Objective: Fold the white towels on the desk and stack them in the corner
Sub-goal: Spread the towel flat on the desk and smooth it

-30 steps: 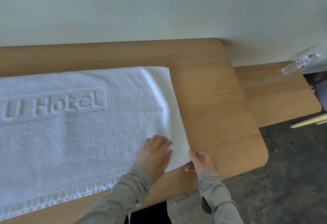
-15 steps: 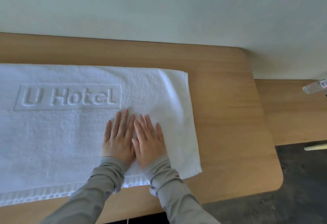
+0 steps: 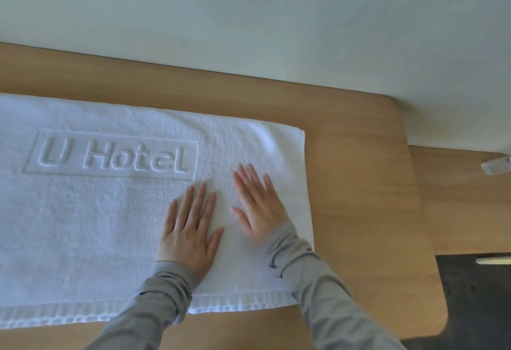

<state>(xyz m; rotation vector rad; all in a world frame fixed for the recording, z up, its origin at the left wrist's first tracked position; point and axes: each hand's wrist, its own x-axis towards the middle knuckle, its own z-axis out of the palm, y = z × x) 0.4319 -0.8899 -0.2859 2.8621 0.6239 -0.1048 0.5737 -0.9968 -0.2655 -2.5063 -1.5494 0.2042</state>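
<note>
Pressing both palms down on the white towel (image 3: 96, 225), I am looking at it through the head camera, the only view. My left hand (image 3: 190, 228) is lying flat, fingers straight and slightly fanned, holding nothing. My right hand (image 3: 257, 206) is lying just beside it, a little blurred, fingers also straight and spread, holding nothing. The two hands are not touching each other.

Raised lettering (image 3: 113, 159) on the towel is reading "U Hotel" inside an embossed rectangular frame. It is sitting just left of my fingertips and is the only writing I am able to read.

The towel is lying spread on the wooden desk (image 3: 359, 211), running off the picture's left edge. Its right end is stopping short of the desk's rounded end, with a strip of bare wood showing between its far edge and the pale wall (image 3: 276, 18). A woven band (image 3: 235, 304) is running along its near edge.

Counting: one towel, two hands, two grey sleeves (image 3: 326, 289), one desk, one lower wooden surface (image 3: 456, 206) to the right, and one clear bottle (image 3: 496, 164) lying on it — mostly cut off by the picture's edge.
</note>
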